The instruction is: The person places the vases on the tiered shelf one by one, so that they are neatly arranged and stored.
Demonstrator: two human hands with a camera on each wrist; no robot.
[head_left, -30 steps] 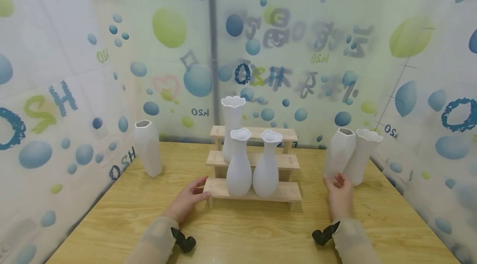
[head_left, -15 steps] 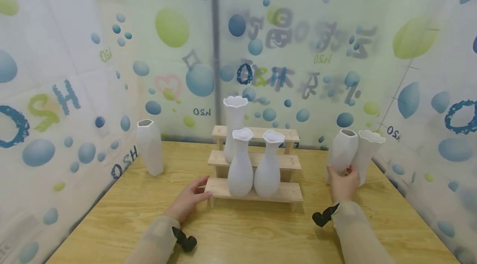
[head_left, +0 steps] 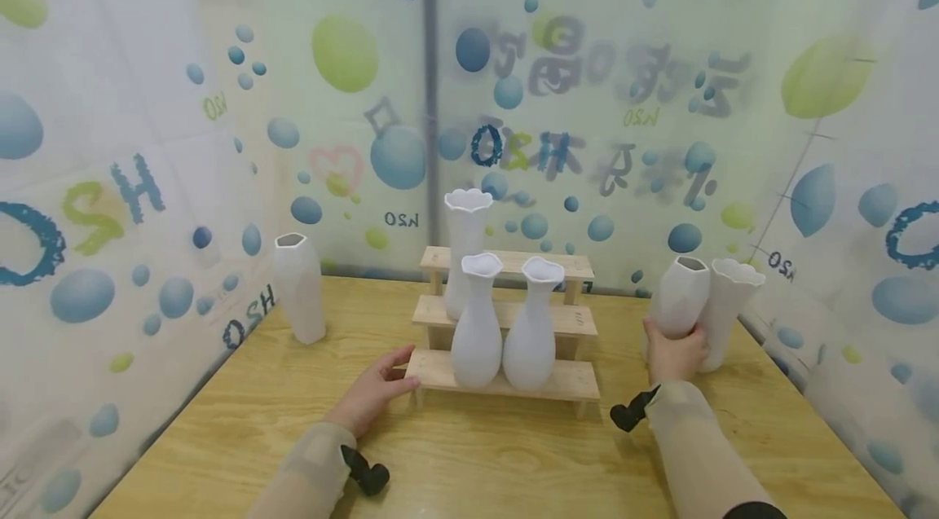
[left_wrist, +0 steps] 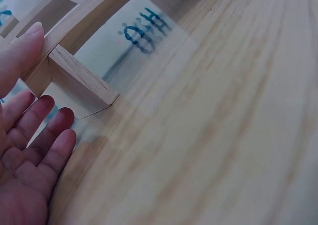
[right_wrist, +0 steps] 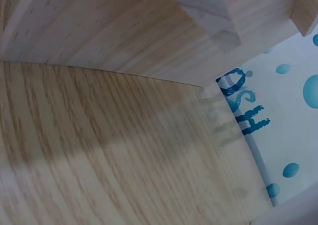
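Observation:
My right hand [head_left: 676, 354] grips a white faceted vase [head_left: 681, 297] at the right of the table, its lower part hidden behind the hand. Close behind that vase leans a white ruffled-rim vase [head_left: 726, 311]. My left hand [head_left: 372, 390] touches the left end of a three-step wooden stand [head_left: 572, 379]. In the left wrist view the thumb [left_wrist: 25, 56] lies against the plank, while the other fingers spread loosely below, beside the stand's leg [left_wrist: 82, 81]. Two bulb-shaped white vases [head_left: 477, 340] stand on the lowest step; a tall ruffled-rim vase [head_left: 464, 258] is on the middle step.
Another faceted white vase [head_left: 299, 291] stands at the table's left. Printed curtains [head_left: 352, 128] enclose the table [head_left: 499, 462] at the back and sides. The right wrist view shows the stand's wooden side [right_wrist: 109, 31] but no hand.
My right hand has moved forward onto the faceted vase and closed its fingers around the lower body. The left hand keeps its place at the stand. The head view has shifted slightly.

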